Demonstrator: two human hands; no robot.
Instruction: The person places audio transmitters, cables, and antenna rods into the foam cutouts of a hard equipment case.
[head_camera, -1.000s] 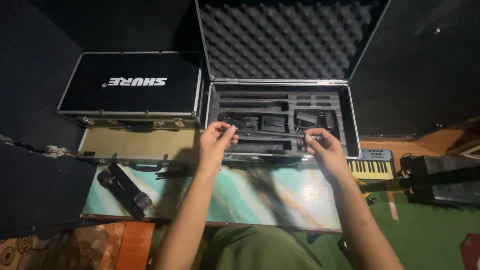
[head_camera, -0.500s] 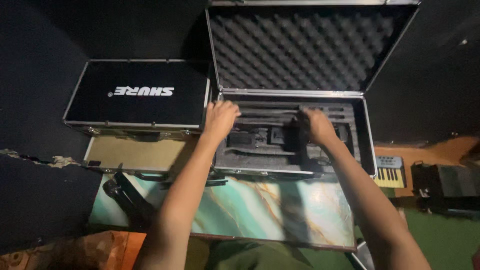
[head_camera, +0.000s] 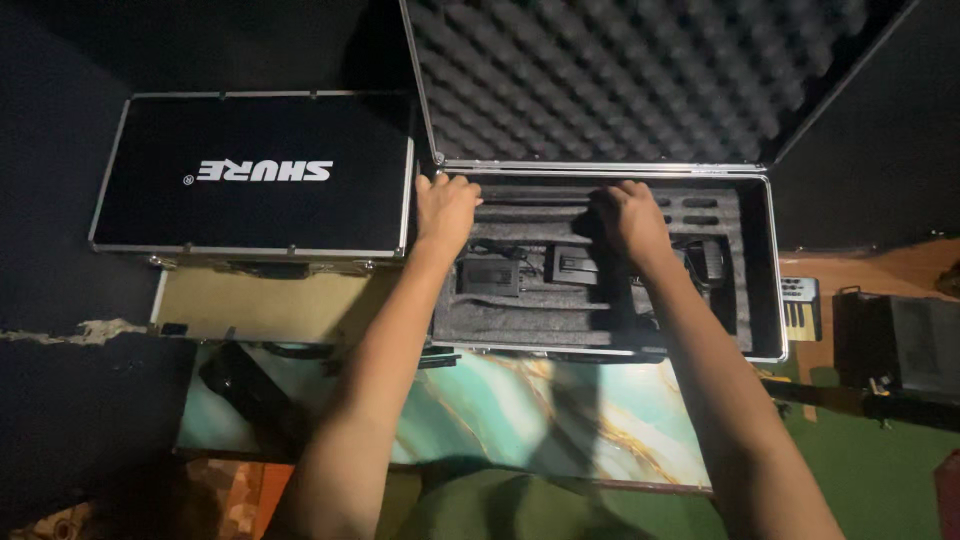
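**Both hands in the open case**

The open case (head_camera: 765, 260) sits at 12 o'clock on the marbled table (head_camera: 540, 410), its lid (head_camera: 620, 80) raised and lined with egg-crate foam. The left hand (head_camera: 445, 207) rests at the case's far left corner, fingers curled down onto the foam insert (head_camera: 520, 315); whether it holds anything cannot be told. The right hand (head_camera: 628, 215) lies at 1 o'clock near the insert's far edge, fingers bent over the long slot; its grasp is hidden too. Two black boxes (head_camera: 490, 275) sit in cut-outs between the wrists. A closed case (head_camera: 255, 170) lies at 10 o'clock, a small keyboard (head_camera: 798, 305) at 3 o'clock.
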